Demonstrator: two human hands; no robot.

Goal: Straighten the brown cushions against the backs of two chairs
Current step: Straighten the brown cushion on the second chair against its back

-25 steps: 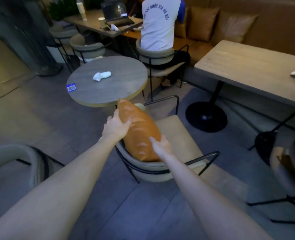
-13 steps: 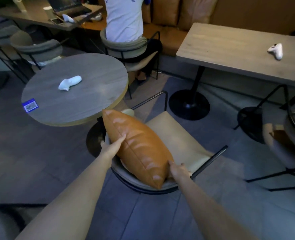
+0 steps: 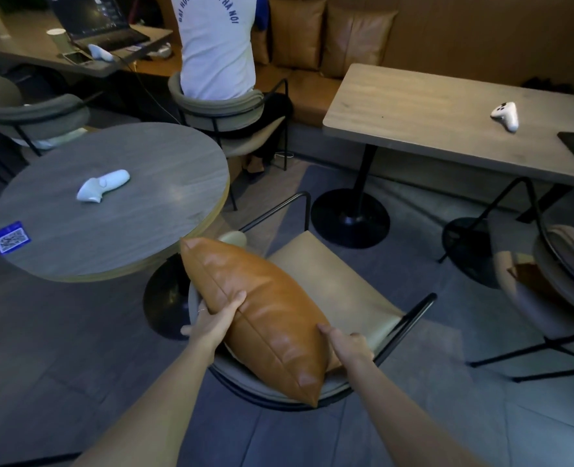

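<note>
Gripping the brown cushion (image 3: 265, 318) from both sides: left hand (image 3: 215, 323) with fingers (image 3: 236, 299) pinching the seam, right hand (image 3: 348, 343) with fingers (image 3: 322, 330) pressing the face, curled. Standing on edge against the near chair (image 3: 332, 291) back, long axis slanting from far-left to near-right, between the hands, both touching. Counting one cushion here, a second chair (image 3: 562, 284) waiting right, two counters nearby.

I see the chair (image 3: 339, 298) seat bare right of the cushion (image 3: 262, 318); round table (image 3: 110, 203) crowds its left.
</note>
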